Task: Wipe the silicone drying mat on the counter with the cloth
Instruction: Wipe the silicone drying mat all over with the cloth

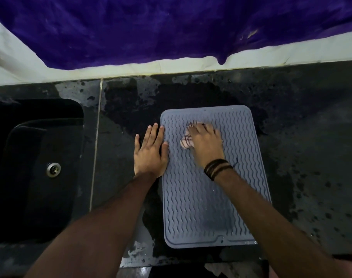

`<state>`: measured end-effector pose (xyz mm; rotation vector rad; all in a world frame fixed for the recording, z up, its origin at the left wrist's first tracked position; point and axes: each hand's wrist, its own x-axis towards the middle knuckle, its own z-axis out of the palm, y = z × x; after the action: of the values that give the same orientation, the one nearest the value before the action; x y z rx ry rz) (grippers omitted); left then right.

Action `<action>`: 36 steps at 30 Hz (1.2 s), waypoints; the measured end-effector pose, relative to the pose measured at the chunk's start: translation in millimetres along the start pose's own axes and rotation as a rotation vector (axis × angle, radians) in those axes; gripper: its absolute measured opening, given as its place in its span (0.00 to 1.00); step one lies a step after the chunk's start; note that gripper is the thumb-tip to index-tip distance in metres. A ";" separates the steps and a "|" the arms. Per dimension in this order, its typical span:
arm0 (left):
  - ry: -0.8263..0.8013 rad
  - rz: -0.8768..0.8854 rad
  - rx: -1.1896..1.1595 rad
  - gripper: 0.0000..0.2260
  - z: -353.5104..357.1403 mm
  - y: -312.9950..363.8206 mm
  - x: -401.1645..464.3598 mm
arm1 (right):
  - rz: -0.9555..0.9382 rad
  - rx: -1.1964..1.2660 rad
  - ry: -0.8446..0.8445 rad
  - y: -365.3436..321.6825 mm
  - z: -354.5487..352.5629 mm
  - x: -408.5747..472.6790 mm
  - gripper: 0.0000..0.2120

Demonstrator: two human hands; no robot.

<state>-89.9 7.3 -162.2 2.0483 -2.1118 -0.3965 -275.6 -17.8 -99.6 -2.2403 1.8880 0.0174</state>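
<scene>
A grey silicone drying mat (209, 197) with wavy ridges lies flat on the dark counter (303, 121). My right hand (206, 145) presses a small pink striped cloth (187, 140) onto the mat's upper part; the cloth shows only at the fingers and left of the palm. My left hand (151, 151) lies flat with straight fingers on the counter at the mat's left edge, thumb and forefinger touching the mat. Dark bands circle my right wrist.
A black sink (30, 167) with a metal drain (53, 169) is set in the counter at the left. The counter is wet, with drops and patches. A purple cloth (171, 27) hangs over the white wall behind.
</scene>
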 end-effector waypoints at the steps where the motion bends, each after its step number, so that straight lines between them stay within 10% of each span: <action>1: 0.004 0.001 -0.002 0.25 -0.4 0.0 0.0 | -0.019 -0.005 -0.015 -1.2 0.8 -10.1 0.29; 36: 0.039 0.008 0.005 0.23 -2.3 0.7 1.3 | -0.164 -0.012 0.004 -48.0 0.2 57.6 0.23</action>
<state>-89.9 5.9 -159.9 2.0327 -2.0993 -0.3476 -218.5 -66.2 -100.7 -2.3968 1.7046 -0.0010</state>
